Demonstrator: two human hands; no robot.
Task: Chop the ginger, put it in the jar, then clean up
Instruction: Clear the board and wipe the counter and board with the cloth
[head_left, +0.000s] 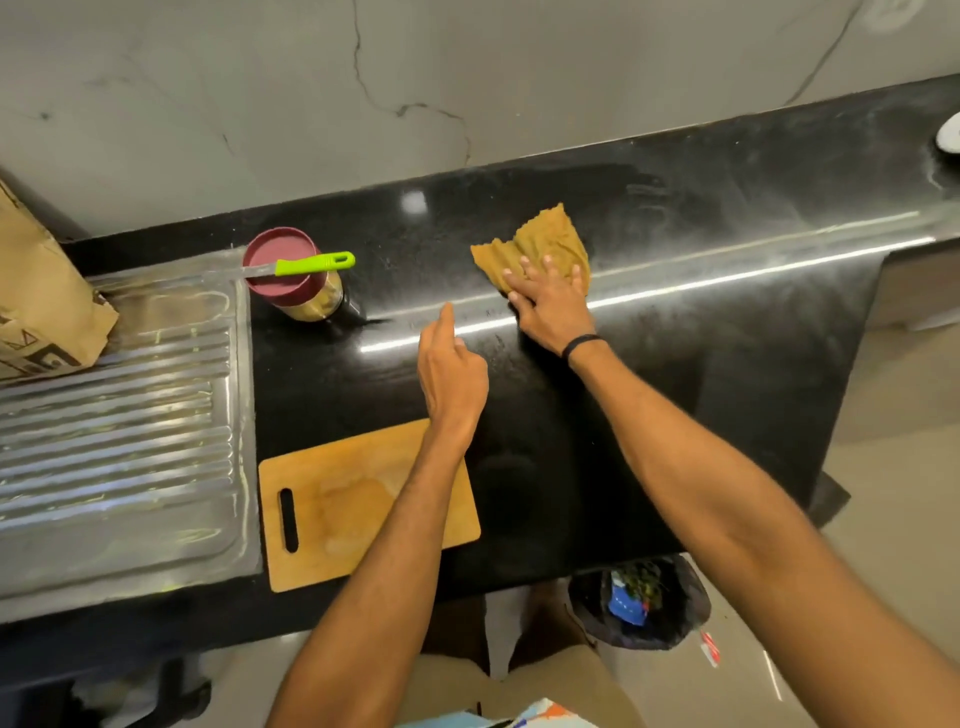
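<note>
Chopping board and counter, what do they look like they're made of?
The chopping board looks like bamboo or wood: matte tan, faint grain, cut handle slot. The counter seems to be polished black stone: fine speckle, glossy, reflecting a strip of light.

You are standing in a kitchen: a black stone counter (649, 415) runs along a veined marble-look wall (467, 78), with a ribbed steel drainboard (114, 426) set into it at your left. A wooden chopping board (353, 519), a green-handled knife (311, 264) laid across a lidded jar (311, 304), and a lined bin (639, 603) on the tiled floor (883, 467) below say the same
</note>
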